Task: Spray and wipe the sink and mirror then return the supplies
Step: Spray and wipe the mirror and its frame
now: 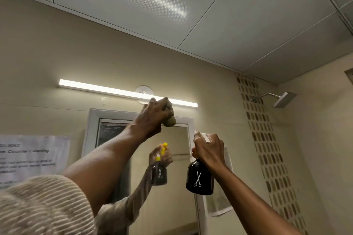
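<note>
The mirror (181,139) hangs in a white frame on the beige wall, under a light bar. My left hand (154,114) is raised to the mirror's top edge and grips a beige sponge (170,120), pressed against the frame there. My right hand (209,149) holds a black spray bottle (199,179) with a white scissors logo, upright, near the mirror's right edge. The bottle's nozzle is hidden by my fingers. Its reflection with a yellow trigger shows in the glass. The sink is out of view.
A lit light bar (114,90) runs above the mirror. A printed paper notice (32,158) is taped to the wall at the left, another sheet (219,202) to the right of the mirror. A shower head (284,99) sticks out at the right.
</note>
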Motion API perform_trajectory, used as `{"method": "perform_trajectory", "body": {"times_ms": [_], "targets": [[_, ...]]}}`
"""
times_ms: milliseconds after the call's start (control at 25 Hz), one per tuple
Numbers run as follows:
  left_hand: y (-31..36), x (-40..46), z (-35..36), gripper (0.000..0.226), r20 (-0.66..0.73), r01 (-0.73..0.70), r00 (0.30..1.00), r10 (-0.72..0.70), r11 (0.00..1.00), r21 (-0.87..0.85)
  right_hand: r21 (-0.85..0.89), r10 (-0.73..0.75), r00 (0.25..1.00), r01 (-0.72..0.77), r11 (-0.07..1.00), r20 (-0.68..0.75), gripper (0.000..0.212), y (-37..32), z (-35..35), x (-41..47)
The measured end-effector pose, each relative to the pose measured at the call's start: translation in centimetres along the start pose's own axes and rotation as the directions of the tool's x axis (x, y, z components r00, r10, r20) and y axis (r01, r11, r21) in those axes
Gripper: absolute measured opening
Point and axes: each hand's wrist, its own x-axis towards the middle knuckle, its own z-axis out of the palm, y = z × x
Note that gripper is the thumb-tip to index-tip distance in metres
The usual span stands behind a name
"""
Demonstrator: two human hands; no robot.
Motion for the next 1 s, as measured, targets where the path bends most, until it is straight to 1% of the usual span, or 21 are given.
{"method": "perform_trajectory", "body": {"times_ms": [80,160,240,320,440,520,600,640,720,840,880,960,1000], "targets": [[1.8,1.7,1.7,0.059,0.003,-0.076,0.997,0.076,0.997,-0.005,-0.009,0.016,1.0,-0.016,1.0,-0.001,0.043,1.5,-1.5,1.1],[3.8,3.9,2.7,0.061,0.043,-0.15,0.988,0.149,0.988,0.022,-0.059,-0.018,1.0,0.017,0.998,-0.014,0.046,2.8,-3.1,1.7],[5.9,6.5,3.2,0.056,0.09,-0.209,0.975,0.201,0.974,0.085,-0.098,-0.058,0.998,0.057,0.994,-0.009,0.046,3.7,-4.4,1.9],[7.6,8.6,3.5,0.05,0.177,-0.232,0.962,0.207,0.963,0.136,-0.116,-0.073,0.997,0.074,0.99,0.019,0.046,4.3,-5.4,1.9],[8.7,9.4,4.3,0.049,0.315,-0.235,0.936,0.159,0.947,0.22,-0.127,-0.103,0.994,0.108,0.986,0.048,0.046,4.7,-6.7,1.3],[8.2,9.3,4.6,0.047,0.348,-0.246,0.924,0.156,0.941,0.231,-0.14,-0.144,0.988,0.149,0.979,0.049,0.047,4.6,-7.2,0.8],[7.0,9.1,4.2,0.046,0.368,-0.195,0.923,0.115,0.963,0.189,-0.152,-0.171,0.984,0.177,0.972,0.055,0.048,4.3,-7.3,0.2],[5.8,9.1,4.3,0.048,0.336,-0.163,0.937,0.099,0.972,0.168,-0.154,-0.175,0.983,0.183,0.971,0.06,0.05,4.2,-7.2,-0.2],[3.1,8.6,3.9,0.053,0.324,-0.081,0.945,0.037,0.989,0.121,-0.144,-0.163,0.984,0.172,0.975,0.071,0.051,3.7,-6.9,-0.9],[0.5,6.7,1.0,0.043,0.383,0.01,0.923,-0.021,0.999,0.032,-0.088,-0.12,0.989,0.128,0.988,0.082,0.046,2.2,-6.4,-2.5],[-0.3,6.1,0.3,0.041,0.371,0.024,0.928,-0.026,1.0,0.01,-0.076,-0.116,0.99,0.122,0.99,0.085,0.045,1.6,-6.1,-3.0],[-2.2,4.6,-1.0,0.036,0.376,0.032,0.926,-0.029,1.0,-0.001,-0.058,-0.107,0.99,0.113,0.992,0.094,0.044,0.5,-5.4,-4.1],[-3.1,3.8,-1.6,0.034,0.408,0.038,0.912,-0.041,0.999,0.014,-0.041,-0.105,0.989,0.11,0.993,0.104,0.045,-0.1,-5.0,-4.6]]}}
